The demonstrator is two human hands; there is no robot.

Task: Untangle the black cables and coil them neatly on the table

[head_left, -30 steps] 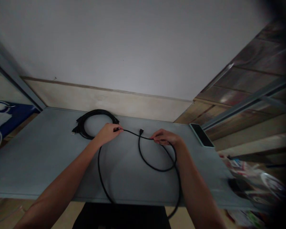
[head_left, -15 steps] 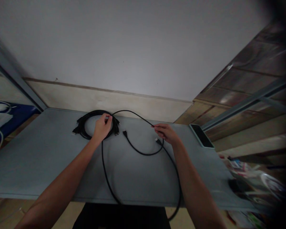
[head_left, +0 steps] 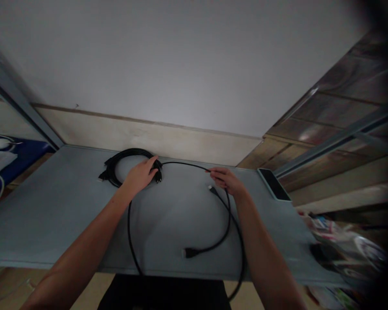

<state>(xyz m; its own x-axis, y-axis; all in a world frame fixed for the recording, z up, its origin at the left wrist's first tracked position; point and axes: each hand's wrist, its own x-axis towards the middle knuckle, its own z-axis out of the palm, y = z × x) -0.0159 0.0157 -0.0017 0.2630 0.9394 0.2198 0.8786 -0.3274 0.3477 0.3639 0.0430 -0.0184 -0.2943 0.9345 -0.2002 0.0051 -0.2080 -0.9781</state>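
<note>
A coil of black cable (head_left: 134, 151) lies at the back of the grey table, with plugs sticking out at its left and right sides. My left hand (head_left: 140, 174) grips the coil's right side, thumb and forefinger around the bundle near the plugs. A thin black cable stretch (head_left: 184, 163) runs nearly straight from there to my right hand (head_left: 224, 178), which pinches it. Below my right hand, a loose end curves down to a black plug (head_left: 190, 252) near the table's front. Another plug (head_left: 212, 189) with a pale metal tip lies just under my right fingers.
A phone (head_left: 274, 184) in a light-coloured case lies at the table's right end. Cable loops hang over the front edge (head_left: 168, 274). A wall stands behind the table (head_left: 67, 206), with metal posts at both sides. Assorted items (head_left: 339, 245) sit at lower right.
My left hand has gone from pinching the cable to gripping the coil's right side. The cable between my hands has straightened and dropped; the loose plug has swung toward the front edge.
</note>
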